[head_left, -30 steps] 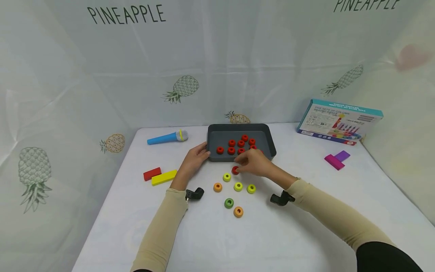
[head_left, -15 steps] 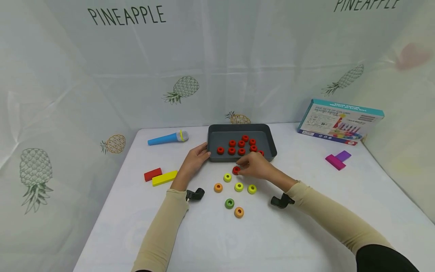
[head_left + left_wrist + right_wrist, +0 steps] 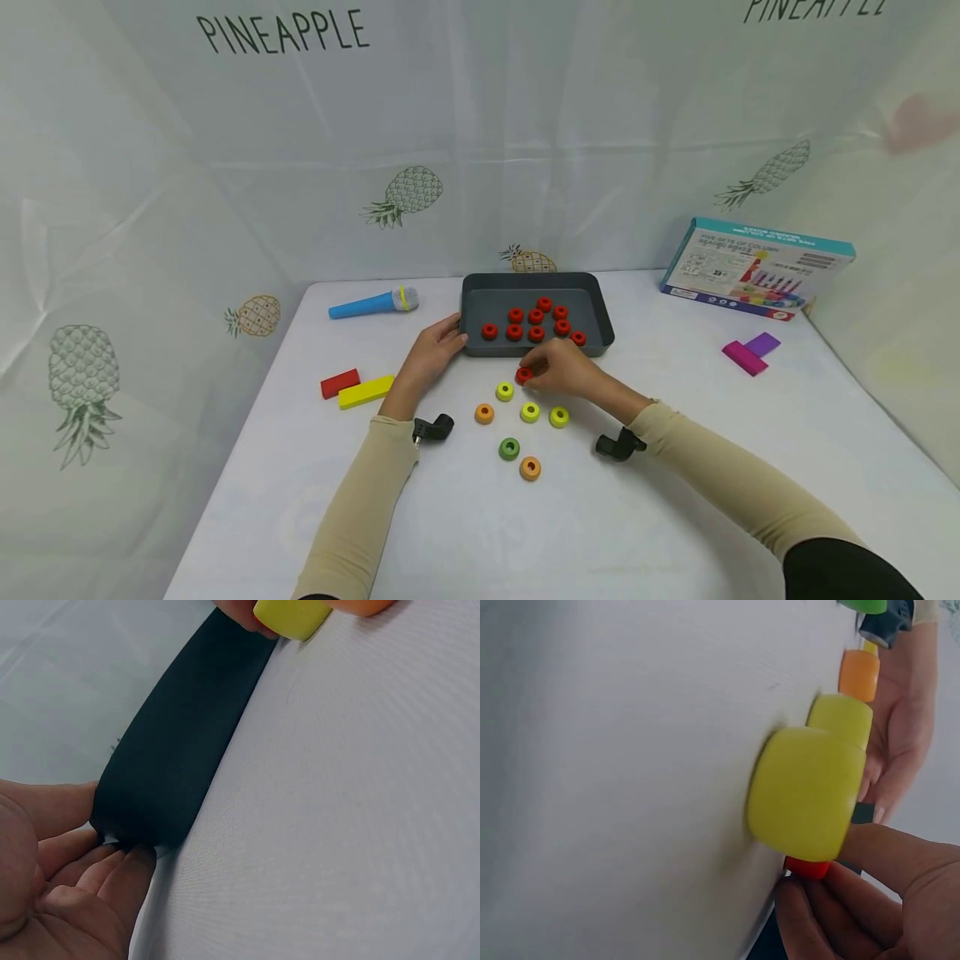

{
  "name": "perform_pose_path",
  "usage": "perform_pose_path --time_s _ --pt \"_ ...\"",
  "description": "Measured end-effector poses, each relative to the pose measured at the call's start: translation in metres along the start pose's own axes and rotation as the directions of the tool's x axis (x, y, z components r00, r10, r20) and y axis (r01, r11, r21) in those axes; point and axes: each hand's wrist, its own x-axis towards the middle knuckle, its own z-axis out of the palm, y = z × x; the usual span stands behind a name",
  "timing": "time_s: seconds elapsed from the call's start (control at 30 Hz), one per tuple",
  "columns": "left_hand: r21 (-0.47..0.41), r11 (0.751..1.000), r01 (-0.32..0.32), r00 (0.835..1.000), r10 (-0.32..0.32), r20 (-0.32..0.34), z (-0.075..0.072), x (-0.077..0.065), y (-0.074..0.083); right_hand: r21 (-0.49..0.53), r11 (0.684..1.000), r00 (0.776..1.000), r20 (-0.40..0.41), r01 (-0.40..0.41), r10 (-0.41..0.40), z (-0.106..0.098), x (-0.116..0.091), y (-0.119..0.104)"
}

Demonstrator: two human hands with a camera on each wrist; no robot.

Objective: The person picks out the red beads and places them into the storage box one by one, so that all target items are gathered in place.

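Observation:
My left hand [image 3: 431,357] grips the left front corner of a dark grey tray [image 3: 486,298], thumb at the rim and fingers against the side in the left wrist view. Several red beads [image 3: 514,332] lie inside the tray. Just in front of the tray, my right hand [image 3: 564,368] pinches a red bead [image 3: 523,377] between thumb and fingers. A yellow bead [image 3: 806,793] partly hides that red bead in the right wrist view. Three yellow-green beads, one of them the front bead [image 3: 558,417], sit on the table near the right hand.
Nearer me lie two orange beads, one the left bead [image 3: 484,414], and a green bead [image 3: 509,449]. A blue toy microphone [image 3: 375,302], red block [image 3: 340,383] and yellow block [image 3: 366,392] are at left. A box [image 3: 757,268], magenta block [image 3: 745,358] and purple block [image 3: 762,343] are at right.
My right hand has dropped slightly toward the table at the red bead, uncovering more beads at the tray's right front. The left hand stays on the tray corner.

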Motion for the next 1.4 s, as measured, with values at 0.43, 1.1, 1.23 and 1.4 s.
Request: perform_pose_path --time_s 0.43,1.1,1.23,1.4 --pt "-0.01 1.0 0.002 1.0 -0.002 -0.002 0.0 0.001 -0.003 -0.014 1.0 1.0 0.001 -0.013 0.013 0.002 0.001 -0.001" --pt "0.005 1.0 -0.008 1.0 0.008 -0.005 -0.001 0.001 -0.005 -0.032 0.998 0.998 0.006 0.057 -0.057 -0.021 0.022 -0.025" --pt "-0.005 1.0 0.0 1.0 0.0 -0.002 -0.001 0.002 -0.004 -0.04 0.997 0.998 0.007 0.067 -0.067 -0.026 0.03 -0.029" --pt "-0.01 1.0 -0.006 1.0 0.006 0.0 0.0 0.003 -0.004 -0.024 0.996 0.996 0.01 0.085 -0.085 -0.031 0.038 -0.032"
